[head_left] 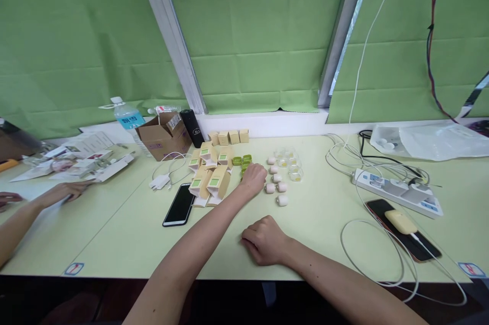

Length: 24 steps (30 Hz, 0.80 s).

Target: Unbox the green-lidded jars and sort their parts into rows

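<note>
My left hand (254, 178) reaches to the middle of the table, its fingers curled downward. It is beside several small green square cups (246, 158) and partly covers one; what the fingers hold, if anything, is hidden. My right hand (264, 241) rests on the table nearer the front edge, closed in a fist with nothing visible in it. Right of my left hand lie several small pale pink cylinders (281, 200) in loose rows. Behind them is a group of clear plastic containers (295, 172). To the left stand several cream cardboard boxes (219, 182) with green labels.
A phone (179, 205), a white charger (159, 181) and a brown carton (164, 136) are at left. Cables trail around a power strip (397, 192) and another phone (412, 238) at right. Another person's hand (64, 191) touches papers at far left.
</note>
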{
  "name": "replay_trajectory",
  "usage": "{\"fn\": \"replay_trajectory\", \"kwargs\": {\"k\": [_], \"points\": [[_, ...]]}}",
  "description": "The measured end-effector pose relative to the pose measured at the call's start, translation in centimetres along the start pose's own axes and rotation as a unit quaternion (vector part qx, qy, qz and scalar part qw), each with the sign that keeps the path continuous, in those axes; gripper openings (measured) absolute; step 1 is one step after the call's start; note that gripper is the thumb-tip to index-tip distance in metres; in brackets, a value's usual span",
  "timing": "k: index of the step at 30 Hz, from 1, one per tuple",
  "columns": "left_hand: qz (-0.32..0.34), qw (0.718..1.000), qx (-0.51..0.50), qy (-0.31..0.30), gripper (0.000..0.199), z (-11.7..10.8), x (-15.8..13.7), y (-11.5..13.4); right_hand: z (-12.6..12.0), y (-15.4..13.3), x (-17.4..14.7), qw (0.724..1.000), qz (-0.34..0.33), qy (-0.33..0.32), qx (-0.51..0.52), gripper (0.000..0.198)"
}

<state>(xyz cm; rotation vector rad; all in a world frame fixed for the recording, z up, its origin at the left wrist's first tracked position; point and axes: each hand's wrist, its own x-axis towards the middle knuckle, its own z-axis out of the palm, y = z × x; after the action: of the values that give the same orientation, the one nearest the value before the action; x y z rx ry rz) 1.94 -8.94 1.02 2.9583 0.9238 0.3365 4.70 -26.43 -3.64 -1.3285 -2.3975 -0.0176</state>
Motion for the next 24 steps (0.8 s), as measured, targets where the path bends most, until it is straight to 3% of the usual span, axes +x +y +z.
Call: {"fn": "replay_trajectory", "kwargs": {"k": [9, 13, 19, 24], "points": [[-0.023, 0.999, 0.026, -0.019, 0.018, -2.1, -0.7, -0.7, 0.0, 0.1, -0.1, 1.0, 0.002, -0.008, 0.009, 0.014], [-0.046, 0.999, 0.027, 0.008, 0.027, -4.2, -2.4, -2.7, 0.1, 0.1, -0.1, 1.0, 0.004, -0.013, 0.01, 0.014], [-0.099, 0.99, 0.025, 0.101, 0.03, -6.1, -6.0, -6.2, 0.3, 0.1, -0.2, 1.0, 0.002, -0.009, 0.012, 0.013], [-0.153, 0.979, 0.078, 0.111, 0.031, -7.9, -5.1, -9.5, 0.6, 0.1, -0.3, 1.0, -0.002, 0.005, 0.019, 0.013]]}}
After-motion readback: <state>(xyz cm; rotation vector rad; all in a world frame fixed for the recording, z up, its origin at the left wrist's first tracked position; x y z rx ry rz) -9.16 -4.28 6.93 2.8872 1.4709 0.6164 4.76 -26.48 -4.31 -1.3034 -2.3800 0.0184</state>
